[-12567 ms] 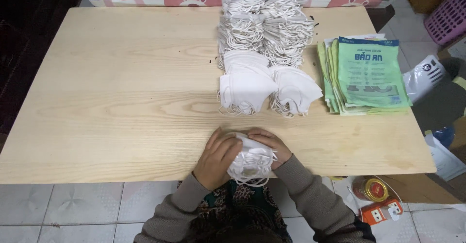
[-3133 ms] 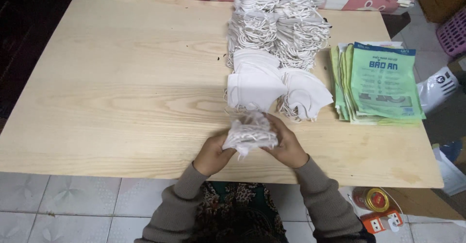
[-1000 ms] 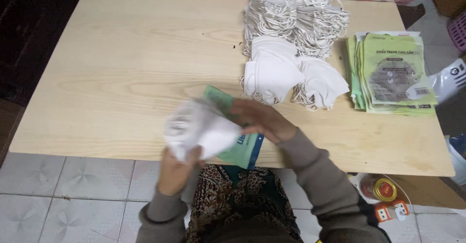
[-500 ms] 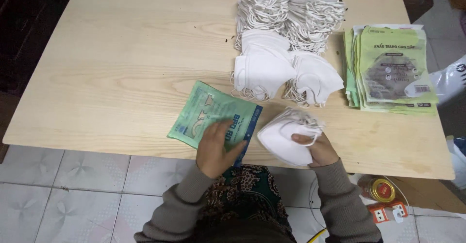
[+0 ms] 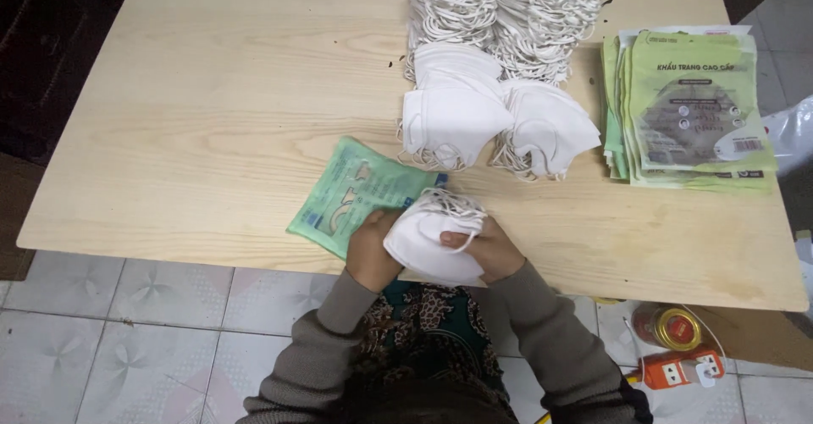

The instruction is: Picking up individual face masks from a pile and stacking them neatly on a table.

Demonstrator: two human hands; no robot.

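Both hands, left hand (image 5: 370, 250) and right hand (image 5: 484, 246), pinch the white cloth mask bundle (image 5: 428, 239) beside the green plastic pouch (image 5: 356, 193); loose ear-loops risk snagging fingertips.

Only one view is given, taken from a camera worn on the head. The wooden table (image 5: 212, 127) is looked at steeply from above its near edge, from a moderate distance. Nearly the whole top is seen; the far edge is cut off, and tiled floor (image 5: 127, 331) is shown below.

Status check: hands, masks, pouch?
Both hands closed on white mask bundle at table edge. Green pouch flat beside it, under left hand. Mask piles behind, apart.
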